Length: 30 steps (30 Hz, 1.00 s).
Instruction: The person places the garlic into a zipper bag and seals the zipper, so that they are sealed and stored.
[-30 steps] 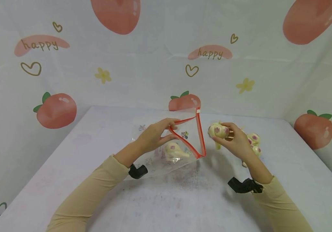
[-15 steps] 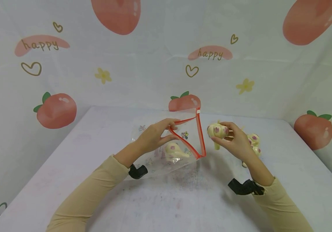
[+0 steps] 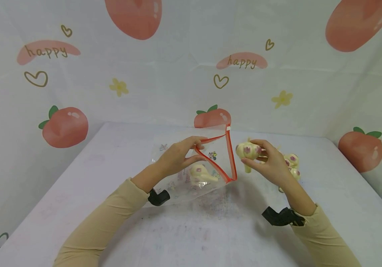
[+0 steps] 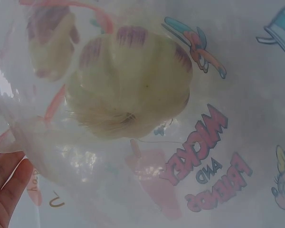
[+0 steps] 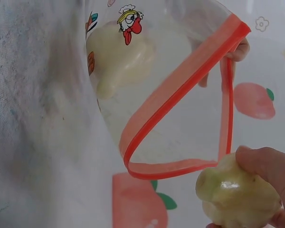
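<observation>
My left hand (image 3: 180, 154) pinches the red-edged rim of a clear zip bag (image 3: 231, 155) printed with cartoon figures. The bag's mouth gapes toward the right. Inside lies one garlic bulb (image 3: 200, 173), whose root end and purple streaks show through the plastic in the left wrist view. My right hand (image 3: 271, 161) grips another garlic bulb (image 3: 248, 150) by its side, stem pointing down, just right of the bag's opening. In the right wrist view this held bulb (image 5: 237, 192) is close to the red rim; whether they touch I cannot tell.
More garlic bulbs (image 3: 291, 161) lie on the white table (image 3: 191, 230) behind my right hand, partly hidden by it. A printed cloth backdrop (image 3: 170, 70) rises at the table's far edge.
The right hand has shifted slightly left with its garlic bulb, closer to the bag's mouth, and the bulb has turned a little. My left hand and the bag stay put.
</observation>
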Each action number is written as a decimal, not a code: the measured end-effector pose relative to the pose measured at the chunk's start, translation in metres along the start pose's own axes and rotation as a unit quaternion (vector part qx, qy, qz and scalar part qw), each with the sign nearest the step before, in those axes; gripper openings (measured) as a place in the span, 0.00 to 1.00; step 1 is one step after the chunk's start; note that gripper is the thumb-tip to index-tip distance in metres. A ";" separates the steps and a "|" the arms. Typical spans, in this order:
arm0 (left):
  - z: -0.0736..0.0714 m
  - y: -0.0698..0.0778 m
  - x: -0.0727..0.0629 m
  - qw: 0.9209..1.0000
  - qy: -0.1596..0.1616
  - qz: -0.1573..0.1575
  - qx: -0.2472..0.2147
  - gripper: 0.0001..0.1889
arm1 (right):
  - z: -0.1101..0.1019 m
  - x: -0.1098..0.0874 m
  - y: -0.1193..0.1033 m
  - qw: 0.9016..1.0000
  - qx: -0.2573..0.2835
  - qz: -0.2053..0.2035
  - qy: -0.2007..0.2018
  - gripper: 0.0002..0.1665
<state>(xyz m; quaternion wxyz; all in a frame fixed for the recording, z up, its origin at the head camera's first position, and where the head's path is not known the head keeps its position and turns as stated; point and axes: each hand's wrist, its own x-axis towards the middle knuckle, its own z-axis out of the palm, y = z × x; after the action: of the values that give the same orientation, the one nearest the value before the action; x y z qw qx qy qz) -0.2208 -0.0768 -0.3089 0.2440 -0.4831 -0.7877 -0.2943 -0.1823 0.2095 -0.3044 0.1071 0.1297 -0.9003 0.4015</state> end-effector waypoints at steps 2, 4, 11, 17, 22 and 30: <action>0.000 0.000 0.000 1.000 0.000 0.000 0.000 0.19 | 0.000 0.000 -0.001 1.000 0.001 -0.003 -0.001 0.35; 0.000 0.000 0.000 1.000 -0.001 -0.001 0.000 0.19 | 0.000 -0.001 -0.003 1.000 -0.001 -0.004 -0.003 0.35; -0.001 0.001 0.000 1.000 -0.006 -0.005 -0.005 0.19 | 0.004 -0.001 -0.003 1.000 0.000 -0.006 -0.016 0.35; -0.001 0.001 0.001 1.000 -0.009 -0.006 -0.009 0.18 | 0.007 -0.002 -0.006 1.000 -0.003 -0.027 -0.014 0.34; -0.001 0.001 0.001 1.000 -0.009 -0.007 -0.013 0.18 | 0.009 -0.001 -0.007 0.999 -0.016 -0.043 -0.006 0.33; -0.001 0.000 0.001 1.000 -0.012 -0.010 -0.008 0.20 | 0.011 -0.003 -0.008 0.999 -0.013 -0.042 -0.017 0.34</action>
<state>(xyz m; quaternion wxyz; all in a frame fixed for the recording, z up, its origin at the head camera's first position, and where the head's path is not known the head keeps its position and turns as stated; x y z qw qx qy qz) -0.2206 -0.0768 -0.3079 0.2280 -0.4809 -0.7926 -0.2976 -0.1784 0.1964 -0.3069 0.1104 0.1730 -0.9007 0.3830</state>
